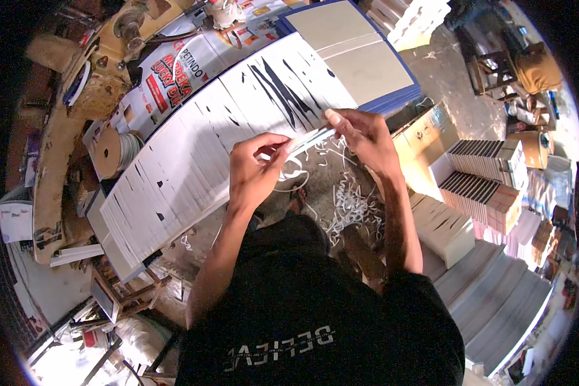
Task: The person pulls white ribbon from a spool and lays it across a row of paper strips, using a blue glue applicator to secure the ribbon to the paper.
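In front of my body, my left hand (256,168) and my right hand (368,140) pinch the two ends of a narrow white paper piece (310,137). It looks like a thin booklet seen nearly edge-on, though its faces are hidden from me. My left thumb and fingers close on one end, and my right thumb lies along the other. Just beyond both hands runs a long row of tightly packed white paper blocks (196,138), with dark gaps between some. A loose white strip (294,168) curls below the held piece.
Blue-edged boards (367,55) are stacked beyond the row's right end. A spool of white cord (112,153) stands at the left by a printed banner (167,77). Curled white strips (354,206) litter the floor. Paper stacks (489,299) and bundled books (482,193) are at right.
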Demonstrator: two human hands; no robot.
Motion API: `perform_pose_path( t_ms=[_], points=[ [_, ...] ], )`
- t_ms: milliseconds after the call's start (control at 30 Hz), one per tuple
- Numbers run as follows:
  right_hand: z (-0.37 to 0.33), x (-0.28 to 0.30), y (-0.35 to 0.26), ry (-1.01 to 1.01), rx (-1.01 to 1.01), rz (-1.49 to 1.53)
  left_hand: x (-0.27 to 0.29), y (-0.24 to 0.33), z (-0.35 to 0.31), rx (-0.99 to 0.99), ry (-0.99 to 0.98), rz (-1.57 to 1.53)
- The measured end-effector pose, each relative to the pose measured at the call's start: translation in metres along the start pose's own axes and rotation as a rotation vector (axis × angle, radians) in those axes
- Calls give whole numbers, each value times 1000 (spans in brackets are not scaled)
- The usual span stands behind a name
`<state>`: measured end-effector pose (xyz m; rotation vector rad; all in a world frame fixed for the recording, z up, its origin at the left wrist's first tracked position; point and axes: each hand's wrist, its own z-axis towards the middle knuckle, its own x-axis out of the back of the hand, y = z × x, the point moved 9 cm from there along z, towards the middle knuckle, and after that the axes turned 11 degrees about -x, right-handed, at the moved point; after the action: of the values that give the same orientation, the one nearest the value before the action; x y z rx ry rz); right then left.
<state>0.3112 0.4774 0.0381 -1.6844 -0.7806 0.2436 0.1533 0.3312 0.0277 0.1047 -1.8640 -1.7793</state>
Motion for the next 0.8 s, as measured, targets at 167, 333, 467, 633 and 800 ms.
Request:
perform_pose_path(
  t_ms=[167,333,467,633,800],
  points=[
    [12,-13,13,-125,7,-20,-6,-7,7,8,-7,8],
    [17,-23,3,-175,227,-284,-8,-6,7,-26,25,8],
    [17,-28,-6,-72,397,-385,-7,-7,11,-66,107,175],
    [28,-31,1,-127,299,-448,-5,-9,16,-46,96,236],
    [24,-33,-7,-153,356,-449,-3,-2,17,-46,87,258]
  ],
)
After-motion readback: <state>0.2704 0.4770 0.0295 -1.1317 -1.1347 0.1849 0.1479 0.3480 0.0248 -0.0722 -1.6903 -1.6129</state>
